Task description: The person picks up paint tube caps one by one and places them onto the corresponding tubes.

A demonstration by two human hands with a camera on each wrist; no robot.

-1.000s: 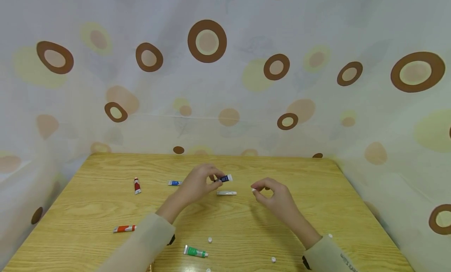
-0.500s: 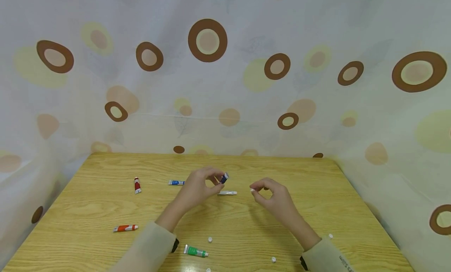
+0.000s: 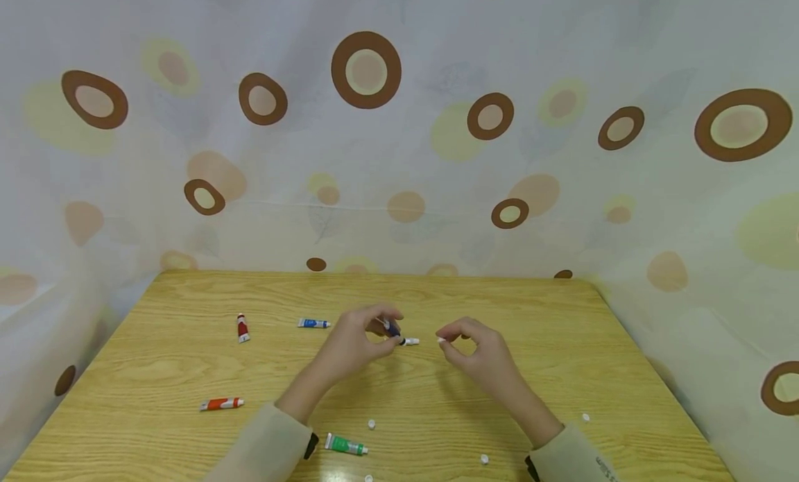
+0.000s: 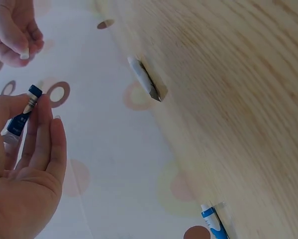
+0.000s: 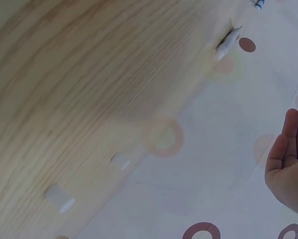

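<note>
My left hand (image 3: 358, 338) holds a dark blue paint tube (image 4: 20, 121) between thumb and fingers, above the table; its bare pale nozzle points toward the right hand. My right hand (image 3: 482, 347) pinches a small white cap (image 4: 24, 54) between thumb and fingertip, a short gap from the tube's nozzle. Below the left hand lies a white paint tube (image 3: 410, 342), partly covered by that hand in the head view. The right wrist view catches only the lower fingers and palm of the right hand, with the cap out of frame.
On the wooden table (image 3: 499, 412) lie a blue tube (image 3: 314, 323), a dark red tube (image 3: 243, 328), an orange-red tube (image 3: 221, 403) and a green tube (image 3: 346, 444). Several loose white caps, one near the green tube (image 3: 372, 424), another farther right (image 3: 585, 417), lie about. Patterned cloth (image 3: 399, 156) hangs behind.
My left hand has turned the dark blue tube, so its nozzle end now faces right, and lowered slightly. The right hand with the cap has shifted a little left, closer to the tube.
</note>
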